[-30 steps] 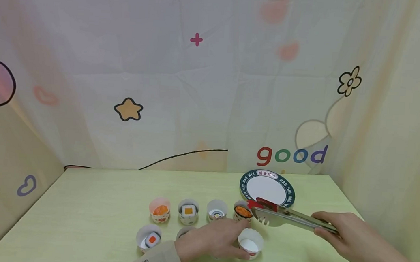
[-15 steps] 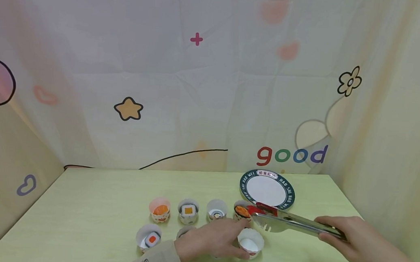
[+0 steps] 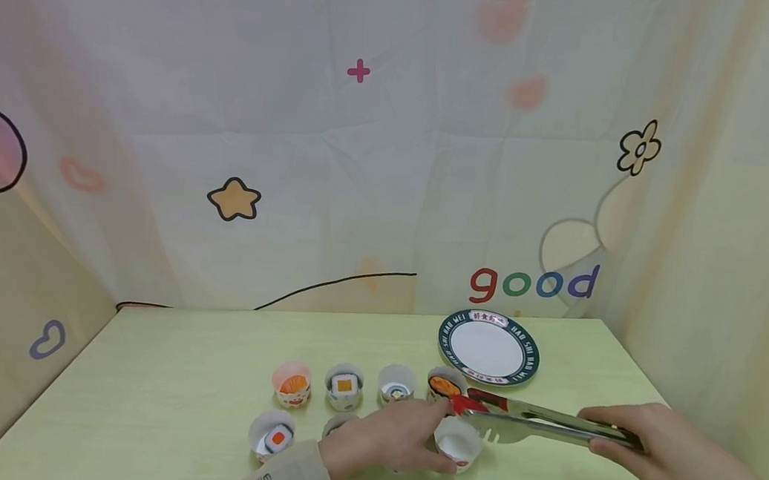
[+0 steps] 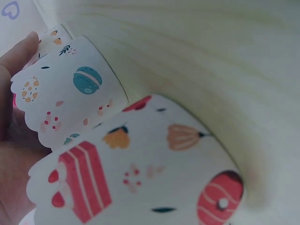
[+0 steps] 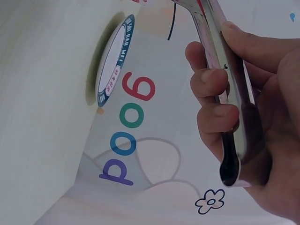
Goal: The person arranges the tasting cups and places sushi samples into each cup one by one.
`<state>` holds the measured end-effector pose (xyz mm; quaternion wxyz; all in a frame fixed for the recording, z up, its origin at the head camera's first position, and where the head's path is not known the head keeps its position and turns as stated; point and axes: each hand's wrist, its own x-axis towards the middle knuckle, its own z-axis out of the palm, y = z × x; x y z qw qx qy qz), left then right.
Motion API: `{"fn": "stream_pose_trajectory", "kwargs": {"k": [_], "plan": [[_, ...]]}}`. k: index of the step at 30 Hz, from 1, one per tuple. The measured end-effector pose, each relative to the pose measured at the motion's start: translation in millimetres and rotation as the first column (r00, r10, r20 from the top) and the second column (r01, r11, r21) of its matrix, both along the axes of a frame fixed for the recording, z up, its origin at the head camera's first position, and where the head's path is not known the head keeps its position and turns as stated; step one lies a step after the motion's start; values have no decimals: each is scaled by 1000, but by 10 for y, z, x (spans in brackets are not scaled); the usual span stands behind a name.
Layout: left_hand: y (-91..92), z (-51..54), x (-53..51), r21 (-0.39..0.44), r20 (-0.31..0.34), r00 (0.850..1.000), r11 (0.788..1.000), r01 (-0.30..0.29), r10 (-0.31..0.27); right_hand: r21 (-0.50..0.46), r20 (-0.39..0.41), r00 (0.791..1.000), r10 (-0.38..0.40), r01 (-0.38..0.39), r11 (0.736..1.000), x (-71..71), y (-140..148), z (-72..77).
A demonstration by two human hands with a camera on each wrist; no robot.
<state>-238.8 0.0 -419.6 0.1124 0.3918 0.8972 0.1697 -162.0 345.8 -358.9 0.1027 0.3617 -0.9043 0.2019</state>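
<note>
My right hand grips metal tongs by their handle end, with fingers wrapped round them in the right wrist view. Something red shows at the tongs' front end; whether it is part of them or a held piece I cannot tell. That end hovers over the rear rim of a white paper cup and beside a cup holding orange-topped toy sushi. My left hand holds the white cup between thumb and fingers. In the left wrist view, patterned paper cups stand close to the left fingers.
A plate with a dark green lettered rim lies at the back right. Further paper cups with toy sushi stand in two rows; my left hand partly hides the front row. A printed cloth surrounds the table.
The tongs have come down toward the front, away from the plate's edge to above the white cup. My right hand has shifted slightly right and down. The left hand stays put.
</note>
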Motion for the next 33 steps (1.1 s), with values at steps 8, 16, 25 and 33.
{"fn": "stream_pose_trajectory", "kwargs": {"k": [8, 16, 25, 33], "plan": [[3, -13, -6, -18, -4, 1000, 1000, -7, 7, -1, 20, 998, 55, -55, 999, -3, -6, 23], [13, -22, -4, -7, 24, 999, 999, -37, 37, 15, -12, 996, 84, -84, 996, -4, 1, 40], [6, -9, -1, 4, 39, 998, 999, -45, 45, 51, -19, 995, 97, -96, 994, -5, -66, 79], [9, 2, 9, 12, 33, 999, 999, -30, 30, 95, -36, 995, 91, -87, 992, 5, -110, 91]]}}
